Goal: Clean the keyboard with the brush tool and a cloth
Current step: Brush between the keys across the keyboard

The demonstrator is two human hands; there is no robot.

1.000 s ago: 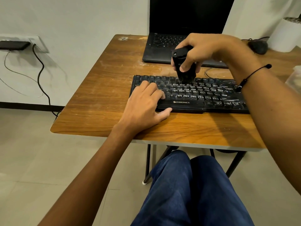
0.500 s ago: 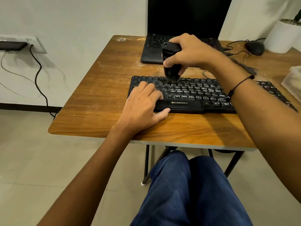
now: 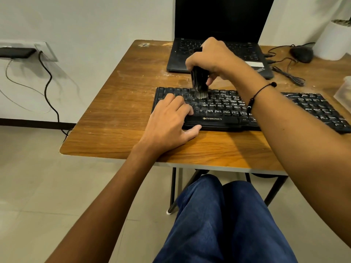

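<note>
A black, dusty keyboard lies across the wooden table. My right hand grips a black brush tool upright, its bristles down on the upper key rows left of the middle. My left hand lies flat on the keyboard's left end, fingers over the keys, thumb along the front edge. No cloth shows in view.
A black laptop stands open behind the keyboard. To the right are a black mouse with cables, a white pot and a translucent box. A wall socket with a dangling cable is at left. My knees are under the table.
My right hand has carried the brush leftward along the upper key rows, closer to my left hand. The left hand has stayed on the keyboard's left end.
</note>
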